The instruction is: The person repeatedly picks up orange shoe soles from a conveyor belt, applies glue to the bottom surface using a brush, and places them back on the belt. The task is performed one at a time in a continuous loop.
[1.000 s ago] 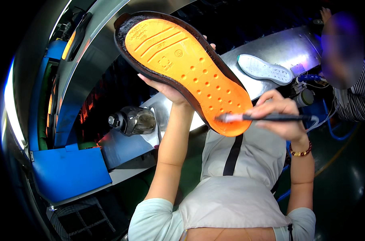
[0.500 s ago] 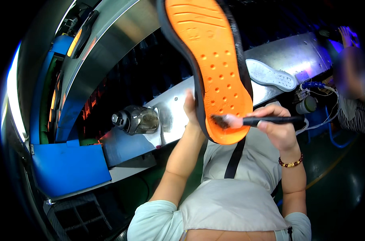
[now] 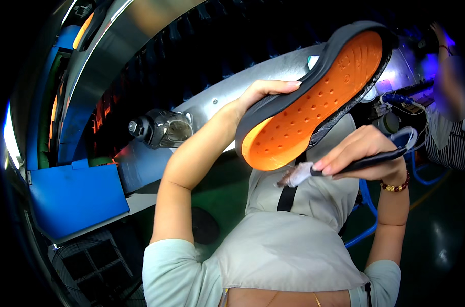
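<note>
A shoe sole (image 3: 319,105), orange inside with rows of small dimples and a raised black rim, is held up tilted, its far end toward the upper right. My left hand (image 3: 267,92) grips its left rim, thumb or finger showing along the black edge; the rest of the fingers are hidden behind. My right hand (image 3: 368,148) is closed round the black handle of a brush (image 3: 296,175). The brush has a pale, wrapped-looking neck and brown bristles. Its tip is just below the sole's near end, apart from the orange surface. A pale tube curves at the handle's end.
A metal ledge (image 3: 212,100) runs behind the sole, bearing a dark-lidded clear bottle (image 3: 163,128). A white piece (image 3: 312,62) shows partly behind the sole. Blue machine housing (image 3: 76,199) stands left. Another person (image 3: 450,138) is at the right, near a small round container (image 3: 389,123) and cables.
The sole has swung from nearly upright to leaning right, with my left hand moving up its rim. The brush has come off the orange surface and sits lower. The white piece behind is now mostly covered.
</note>
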Action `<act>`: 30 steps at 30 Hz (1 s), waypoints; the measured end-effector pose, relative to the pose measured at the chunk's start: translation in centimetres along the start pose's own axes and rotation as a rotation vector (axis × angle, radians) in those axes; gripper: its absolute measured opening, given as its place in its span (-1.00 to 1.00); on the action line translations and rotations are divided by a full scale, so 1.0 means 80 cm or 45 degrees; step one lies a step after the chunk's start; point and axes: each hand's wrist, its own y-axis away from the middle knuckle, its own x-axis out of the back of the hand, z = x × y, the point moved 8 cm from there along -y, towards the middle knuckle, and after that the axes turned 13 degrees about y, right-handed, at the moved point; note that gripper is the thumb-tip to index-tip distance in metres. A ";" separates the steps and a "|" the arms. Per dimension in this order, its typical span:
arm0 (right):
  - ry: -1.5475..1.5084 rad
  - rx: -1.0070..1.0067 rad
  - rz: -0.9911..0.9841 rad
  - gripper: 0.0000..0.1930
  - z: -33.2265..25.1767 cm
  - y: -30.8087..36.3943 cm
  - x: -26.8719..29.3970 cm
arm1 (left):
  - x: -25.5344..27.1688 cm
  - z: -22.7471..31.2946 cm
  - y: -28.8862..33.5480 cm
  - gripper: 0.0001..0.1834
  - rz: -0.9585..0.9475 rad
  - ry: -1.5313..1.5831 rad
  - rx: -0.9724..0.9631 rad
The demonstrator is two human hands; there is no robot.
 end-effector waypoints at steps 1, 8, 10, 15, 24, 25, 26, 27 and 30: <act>0.045 0.020 0.083 -0.85 0.002 -0.001 0.009 | -0.003 -0.002 -0.002 -0.60 0.026 -0.039 0.020; 0.248 0.042 -0.218 -0.90 -0.002 -0.012 0.003 | 0.002 -0.014 0.009 -0.58 0.327 -0.370 0.180; 0.215 0.040 -0.143 -0.90 -0.008 -0.016 0.014 | 0.007 -0.018 0.006 -0.59 0.228 -0.239 0.213; 0.275 0.009 -0.315 -0.87 0.016 -0.006 0.004 | -0.002 -0.014 0.021 -0.65 0.315 -0.470 0.270; 0.194 -0.178 -0.127 -0.83 0.029 0.017 0.021 | 0.029 -0.009 0.038 -0.60 0.237 -0.231 0.203; 0.160 -0.174 -0.093 -0.83 0.025 0.018 0.023 | 0.037 -0.013 0.039 -0.59 0.155 -0.167 0.240; 0.128 -0.176 -0.051 -0.82 0.022 0.019 0.026 | 0.043 -0.015 0.039 -0.59 0.069 -0.108 0.284; 0.135 -0.203 0.090 -0.81 0.025 0.019 0.036 | 0.048 -0.015 0.040 -0.59 0.058 -0.065 0.280; 0.107 -0.250 0.174 -0.81 0.040 0.032 0.039 | 0.057 -0.008 0.044 -0.59 0.108 -0.072 0.242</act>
